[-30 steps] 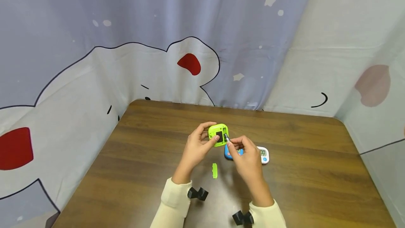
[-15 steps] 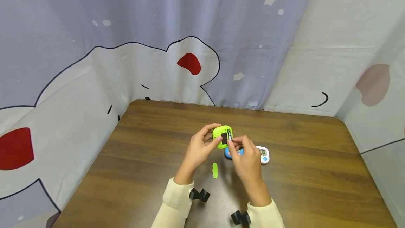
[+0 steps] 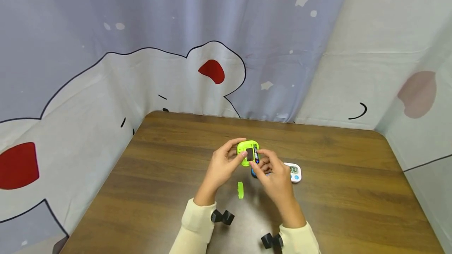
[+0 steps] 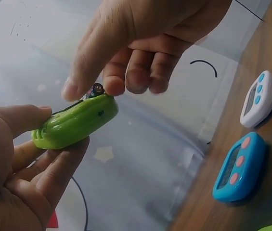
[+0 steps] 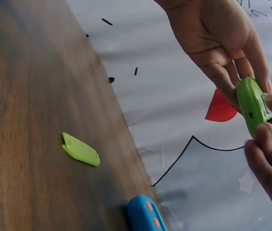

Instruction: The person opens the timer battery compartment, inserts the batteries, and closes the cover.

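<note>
My left hand [image 3: 220, 167] holds a lime-green digital timer [image 3: 248, 146] above the table, its back with a black rectangle facing up. The thumb presses on the back and the fingers support it beneath. A dark cylindrical battery [image 3: 256, 154] lies in the slot along the timer's right side. My right hand [image 3: 277, 177] has its thumb and index finger at the battery, one on either side of its end [image 4: 97, 89] in the left wrist view. The green battery cover [image 3: 240, 190] lies on the table below the hands, also visible in the right wrist view.
Behind the right hand lie a blue timer [image 4: 240, 166] with pink buttons and a white timer [image 3: 294, 172] with blue buttons. The wooden table [image 3: 159, 148] ends at a printed curtain [image 3: 268, 50]. Small black mounts sit at both cuffs.
The battery, tilted and partly outside the slot before, now lies along it. The timer has shifted slightly right. The right index finger has moved up along the battery and the thumb lower.
</note>
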{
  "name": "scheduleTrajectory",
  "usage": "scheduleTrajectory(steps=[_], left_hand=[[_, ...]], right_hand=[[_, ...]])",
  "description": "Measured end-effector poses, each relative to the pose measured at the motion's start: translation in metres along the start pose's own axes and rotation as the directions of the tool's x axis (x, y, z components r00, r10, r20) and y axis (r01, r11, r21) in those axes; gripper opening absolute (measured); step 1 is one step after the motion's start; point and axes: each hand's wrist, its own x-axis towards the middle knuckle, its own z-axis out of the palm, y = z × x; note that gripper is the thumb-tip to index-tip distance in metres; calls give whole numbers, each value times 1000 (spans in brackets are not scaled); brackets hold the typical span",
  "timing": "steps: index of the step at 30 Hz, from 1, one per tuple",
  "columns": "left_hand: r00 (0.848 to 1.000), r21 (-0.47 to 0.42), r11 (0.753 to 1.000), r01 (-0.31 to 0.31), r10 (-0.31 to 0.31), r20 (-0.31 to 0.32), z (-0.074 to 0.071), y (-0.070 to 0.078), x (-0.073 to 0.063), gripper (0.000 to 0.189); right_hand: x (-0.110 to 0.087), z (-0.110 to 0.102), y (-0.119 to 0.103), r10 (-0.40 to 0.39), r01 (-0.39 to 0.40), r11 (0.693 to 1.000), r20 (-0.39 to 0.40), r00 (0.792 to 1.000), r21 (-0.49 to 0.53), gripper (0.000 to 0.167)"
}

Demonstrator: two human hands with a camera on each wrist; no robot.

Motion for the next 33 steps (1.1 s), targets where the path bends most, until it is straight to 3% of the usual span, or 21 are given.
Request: scheduleTrajectory(steps=[7, 13, 21, 27, 33], left_hand=[[1000, 0, 1000, 8, -8, -27, -4, 0, 1, 38], [999, -5, 999, 39, -39, -24, -3, -2, 0, 38], [999, -59, 997, 49, -49, 2, -4, -1, 0, 38], [994, -105, 990, 89, -81, 78, -7, -2, 0, 39], [989, -143, 986, 86, -67, 133, -6, -3, -1, 39]], right_hand=[[0, -6, 2, 8, -11, 999, 114, 993, 31, 37], [0, -10, 2, -26, 27, 1000, 72, 997, -7, 34], [12, -17, -24, -80, 77, 991, 23, 997, 111, 50], [6, -17, -1, -153, 149, 987, 80, 985, 56, 54], [2, -21, 13, -140, 131, 989, 147, 979, 67, 61]])
